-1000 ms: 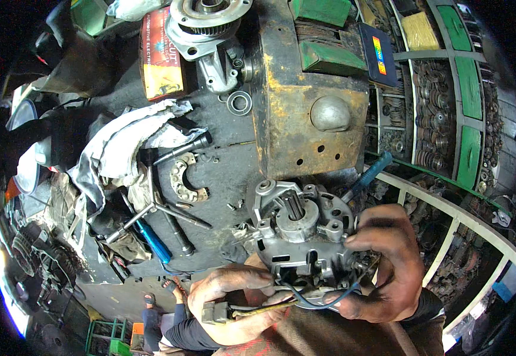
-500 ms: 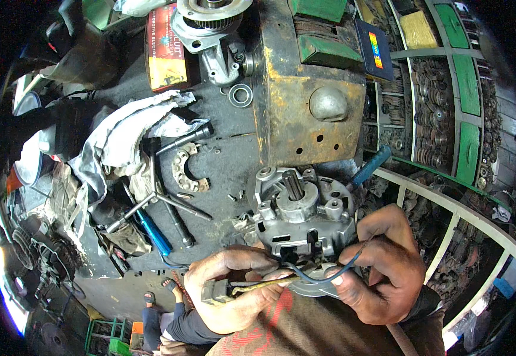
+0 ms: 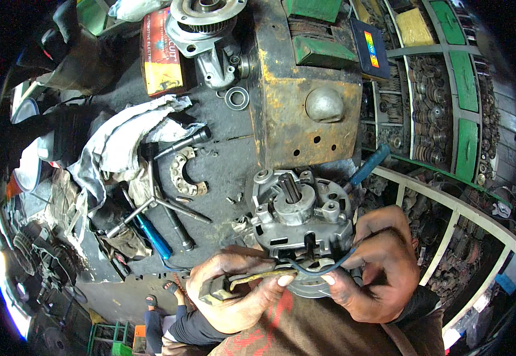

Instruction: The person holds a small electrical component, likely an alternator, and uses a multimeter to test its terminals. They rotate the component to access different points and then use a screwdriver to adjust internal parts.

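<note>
A grey metal alternator (image 3: pixel 305 216) with a splined shaft stands upright at the bench's near edge, close to my body. My left hand (image 3: pixel 231 291) is closed at its lower left side, with thumb and fingers pinching a yellowish wire (image 3: pixel 256 276). A grey connector (image 3: pixel 215 291) lies in that palm. My right hand (image 3: pixel 385 267) is closed on a dark blue wire (image 3: pixel 312 273), which curves along the alternator's near side towards my left fingertips. The wire ends are hidden behind my fingers and the housing.
A rusty yellow-grey metal block (image 3: pixel 305 130) stands behind the alternator. To the left lie a three-armed wrench (image 3: pixel 153 199), a blue-handled screwdriver (image 3: pixel 153 234), a curved metal piece (image 3: pixel 181 172) and a white rag (image 3: pixel 115 133). Parts shelves (image 3: pixel 430 113) fill the right side.
The blue wire's bend now sits higher and closer to the alternator. My left thumb and the connector have tilted slightly, and my right fingers have shifted along the wire.
</note>
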A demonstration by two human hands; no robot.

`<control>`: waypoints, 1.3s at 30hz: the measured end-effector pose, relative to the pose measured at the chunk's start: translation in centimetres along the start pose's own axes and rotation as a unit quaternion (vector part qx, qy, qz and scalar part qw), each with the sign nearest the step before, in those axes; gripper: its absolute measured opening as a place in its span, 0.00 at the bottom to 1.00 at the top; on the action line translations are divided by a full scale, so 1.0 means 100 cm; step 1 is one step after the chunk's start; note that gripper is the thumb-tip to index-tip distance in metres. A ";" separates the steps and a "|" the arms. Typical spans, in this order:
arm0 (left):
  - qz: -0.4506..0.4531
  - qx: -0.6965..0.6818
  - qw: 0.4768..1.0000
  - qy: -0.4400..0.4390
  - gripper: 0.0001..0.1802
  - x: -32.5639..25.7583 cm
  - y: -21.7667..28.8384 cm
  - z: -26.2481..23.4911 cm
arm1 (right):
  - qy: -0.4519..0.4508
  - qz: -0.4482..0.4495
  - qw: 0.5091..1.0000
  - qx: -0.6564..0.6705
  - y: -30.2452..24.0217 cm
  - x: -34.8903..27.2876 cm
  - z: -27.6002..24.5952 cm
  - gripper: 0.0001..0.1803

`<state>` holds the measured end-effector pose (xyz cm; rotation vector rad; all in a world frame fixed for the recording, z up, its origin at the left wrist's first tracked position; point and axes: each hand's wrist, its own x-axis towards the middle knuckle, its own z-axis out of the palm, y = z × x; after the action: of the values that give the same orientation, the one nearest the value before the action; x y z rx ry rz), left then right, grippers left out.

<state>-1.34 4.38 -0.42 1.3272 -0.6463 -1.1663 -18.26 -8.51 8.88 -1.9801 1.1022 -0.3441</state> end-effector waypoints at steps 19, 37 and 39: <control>0.028 -0.018 0.999 -0.002 0.17 0.001 -0.011 -0.001 | -0.015 -0.003 0.999 -0.033 0.006 -0.008 -0.001 0.17; 0.093 -0.085 0.987 -0.103 0.21 0.009 -0.021 -0.016 | -0.037 0.033 0.995 -0.091 0.003 -0.019 -0.005 0.17; 0.093 -0.077 0.987 -0.104 0.21 0.010 -0.021 -0.016 | -0.041 0.020 0.995 -0.090 0.005 -0.017 -0.007 0.17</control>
<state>-0.14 4.47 -3.00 1.0004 -0.7966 -1.1855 -19.95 -7.65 9.18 -2.1062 1.1524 -0.1445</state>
